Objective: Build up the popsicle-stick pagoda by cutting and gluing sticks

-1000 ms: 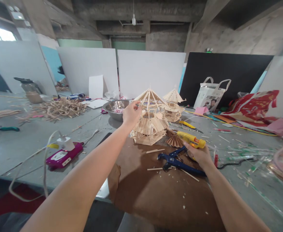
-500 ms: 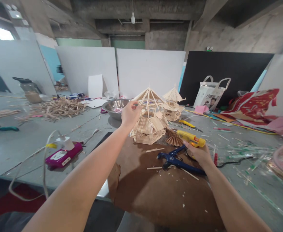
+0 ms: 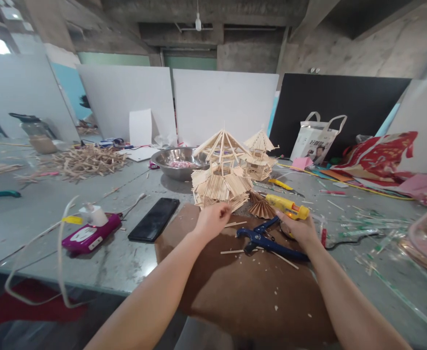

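My right hand (image 3: 300, 231) is wrapped round a yellow hot glue gun (image 3: 286, 206), its nozzle end pointing left. My left hand (image 3: 215, 219) is low in front of the wooden stick pavilion model (image 3: 222, 182), fingers curled together; what they hold, if anything, is hidden. Beside those fingertips lies a short wooden stick (image 3: 237, 224). The model has a slatted lower roof and an open-ribbed upper roof. Blue-handled pliers (image 3: 260, 238) rest on the brown board (image 3: 242, 296) under my right hand. A pleated brown paper fan (image 3: 262, 206) lies between the model and the glue gun.
Behind stand a second stick pavilion (image 3: 260, 158) and a metal bowl (image 3: 179, 167). A black phone (image 3: 155, 219), a purple power strip (image 3: 91, 236) with a white cable and a pile of sticks (image 3: 89, 163) are on the left. Clear glue sticks (image 3: 381, 243) lie right.
My left hand has come down from the upper roof of the pavilion to the board in front of it, its fingers now curled. My right hand keeps the glue gun almost in place.
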`<move>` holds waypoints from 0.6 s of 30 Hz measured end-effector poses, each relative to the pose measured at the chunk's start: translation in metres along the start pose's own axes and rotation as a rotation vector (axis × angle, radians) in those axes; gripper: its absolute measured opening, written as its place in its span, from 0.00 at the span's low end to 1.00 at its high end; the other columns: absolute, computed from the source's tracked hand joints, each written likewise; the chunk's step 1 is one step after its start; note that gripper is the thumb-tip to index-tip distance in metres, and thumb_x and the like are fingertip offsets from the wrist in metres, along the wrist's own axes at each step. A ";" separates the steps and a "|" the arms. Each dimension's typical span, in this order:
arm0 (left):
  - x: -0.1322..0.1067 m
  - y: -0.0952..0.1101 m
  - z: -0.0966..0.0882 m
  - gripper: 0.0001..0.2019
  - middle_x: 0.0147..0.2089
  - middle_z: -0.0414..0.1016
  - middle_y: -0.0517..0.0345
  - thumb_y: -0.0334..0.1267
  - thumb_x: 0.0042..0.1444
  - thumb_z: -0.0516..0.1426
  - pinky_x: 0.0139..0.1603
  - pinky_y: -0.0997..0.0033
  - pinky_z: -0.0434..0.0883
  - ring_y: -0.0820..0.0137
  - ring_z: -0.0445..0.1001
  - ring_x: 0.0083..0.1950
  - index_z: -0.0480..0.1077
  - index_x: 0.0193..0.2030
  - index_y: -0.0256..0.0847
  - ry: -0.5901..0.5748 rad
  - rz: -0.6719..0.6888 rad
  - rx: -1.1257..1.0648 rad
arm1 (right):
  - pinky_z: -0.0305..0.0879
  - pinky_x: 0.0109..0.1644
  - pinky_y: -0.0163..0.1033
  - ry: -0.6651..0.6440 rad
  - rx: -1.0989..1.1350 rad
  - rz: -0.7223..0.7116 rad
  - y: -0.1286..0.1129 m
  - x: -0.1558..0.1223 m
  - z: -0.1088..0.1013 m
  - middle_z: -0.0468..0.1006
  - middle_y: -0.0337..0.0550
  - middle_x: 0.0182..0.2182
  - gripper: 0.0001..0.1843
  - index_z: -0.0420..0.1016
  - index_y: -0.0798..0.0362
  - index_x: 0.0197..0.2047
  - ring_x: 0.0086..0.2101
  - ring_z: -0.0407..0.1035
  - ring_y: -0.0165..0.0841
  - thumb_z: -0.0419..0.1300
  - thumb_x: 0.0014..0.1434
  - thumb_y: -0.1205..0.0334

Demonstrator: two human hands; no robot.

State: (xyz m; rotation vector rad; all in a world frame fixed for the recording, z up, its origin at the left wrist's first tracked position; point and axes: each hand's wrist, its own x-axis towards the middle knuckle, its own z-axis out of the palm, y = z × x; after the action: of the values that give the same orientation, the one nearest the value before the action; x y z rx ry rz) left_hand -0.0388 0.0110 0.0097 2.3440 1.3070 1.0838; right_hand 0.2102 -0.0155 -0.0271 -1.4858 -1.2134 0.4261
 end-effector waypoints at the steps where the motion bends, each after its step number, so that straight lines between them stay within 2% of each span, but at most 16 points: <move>1: -0.002 -0.001 0.004 0.05 0.27 0.71 0.58 0.34 0.46 0.51 0.29 0.75 0.61 0.72 0.67 0.28 0.68 0.27 0.43 -0.084 0.036 0.084 | 0.61 0.24 0.36 -0.002 -0.013 -0.007 0.000 0.000 0.000 0.73 0.43 0.21 0.21 0.73 0.56 0.29 0.25 0.67 0.35 0.59 0.38 0.47; 3: -0.006 -0.003 0.010 0.06 0.30 0.71 0.57 0.34 0.47 0.51 0.30 0.74 0.62 0.70 0.68 0.31 0.68 0.27 0.43 -0.207 0.074 0.248 | 0.60 0.23 0.36 0.000 -0.042 -0.016 0.002 0.001 -0.001 0.73 0.42 0.19 0.22 0.73 0.56 0.30 0.24 0.67 0.36 0.58 0.39 0.46; 8: -0.008 -0.005 0.015 0.07 0.36 0.70 0.54 0.38 0.49 0.49 0.31 0.70 0.64 0.66 0.70 0.35 0.67 0.32 0.41 -0.352 0.042 0.503 | 0.59 0.22 0.36 0.001 -0.081 -0.042 0.008 0.001 -0.001 0.72 0.41 0.18 0.23 0.73 0.56 0.32 0.23 0.67 0.36 0.57 0.40 0.46; 14: -0.008 -0.007 0.017 0.07 0.38 0.69 0.51 0.39 0.50 0.50 0.33 0.68 0.65 0.64 0.71 0.37 0.66 0.32 0.40 -0.432 -0.025 0.519 | 0.59 0.21 0.36 -0.005 -0.082 -0.057 0.007 0.000 0.001 0.71 0.41 0.17 0.23 0.74 0.56 0.31 0.21 0.66 0.35 0.56 0.40 0.45; 18: -0.010 -0.007 0.015 0.07 0.38 0.69 0.48 0.37 0.51 0.48 0.33 0.66 0.65 0.63 0.71 0.36 0.65 0.32 0.38 -0.458 -0.016 0.518 | 0.59 0.21 0.35 -0.012 -0.101 -0.048 0.004 0.000 -0.001 0.70 0.41 0.15 0.22 0.73 0.56 0.29 0.21 0.66 0.34 0.56 0.40 0.45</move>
State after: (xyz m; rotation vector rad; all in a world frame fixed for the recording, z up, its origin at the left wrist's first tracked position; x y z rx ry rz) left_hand -0.0352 0.0087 -0.0094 2.6982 1.5383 0.1697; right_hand 0.2126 -0.0153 -0.0301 -1.5384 -1.2939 0.3462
